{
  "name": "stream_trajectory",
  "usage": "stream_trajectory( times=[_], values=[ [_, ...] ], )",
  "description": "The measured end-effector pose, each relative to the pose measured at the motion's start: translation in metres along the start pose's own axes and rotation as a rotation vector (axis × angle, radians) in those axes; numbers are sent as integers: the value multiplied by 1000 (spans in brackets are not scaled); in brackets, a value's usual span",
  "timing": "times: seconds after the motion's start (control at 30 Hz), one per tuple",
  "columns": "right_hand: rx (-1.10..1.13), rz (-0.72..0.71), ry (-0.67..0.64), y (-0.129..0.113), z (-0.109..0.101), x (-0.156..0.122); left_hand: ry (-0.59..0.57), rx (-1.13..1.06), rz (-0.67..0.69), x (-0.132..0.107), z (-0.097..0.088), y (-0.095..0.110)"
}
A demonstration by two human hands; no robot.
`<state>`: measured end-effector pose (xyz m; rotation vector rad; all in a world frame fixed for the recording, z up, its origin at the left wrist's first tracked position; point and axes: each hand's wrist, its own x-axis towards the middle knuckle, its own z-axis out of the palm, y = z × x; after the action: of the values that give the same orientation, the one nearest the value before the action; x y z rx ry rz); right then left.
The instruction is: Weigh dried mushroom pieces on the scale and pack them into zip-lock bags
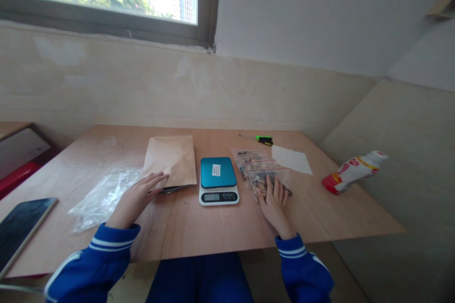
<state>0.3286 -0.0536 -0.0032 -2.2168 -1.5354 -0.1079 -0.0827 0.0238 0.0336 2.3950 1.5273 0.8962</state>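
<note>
My left hand [144,194] rests with fingers stretched over the lower left corner of a brown kraft paper bag [174,158]. Something dark and flat shows under the bag's near edge. With fingers spread, my right hand [273,201] lies on the nearest of several clear zip bags [261,177], which hold small dark and tan pieces and overlap one another. Between my hands stands a white digital kitchen scale [219,197] with a blue top plate. A small white label is stuck on that plate, and the display's reading is too small to make out.
Crumpled clear plastic bags [106,194] lie left of the paper bag, beside a tablet [24,225]. Behind the zip bags are screwdrivers [263,139] and a white sheet of paper [291,159]. A white and red bottle [353,173] stands on the right.
</note>
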Motion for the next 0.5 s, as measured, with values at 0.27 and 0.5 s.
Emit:
stream_trajectory(
  times=[0.27,0.5],
  values=[
    [50,71,-106,-38,-13,30,198,-96,32,20,-25,14],
    [734,-869,-352,-168,-91,4,405,-161,23,38,-43,57]
  ],
)
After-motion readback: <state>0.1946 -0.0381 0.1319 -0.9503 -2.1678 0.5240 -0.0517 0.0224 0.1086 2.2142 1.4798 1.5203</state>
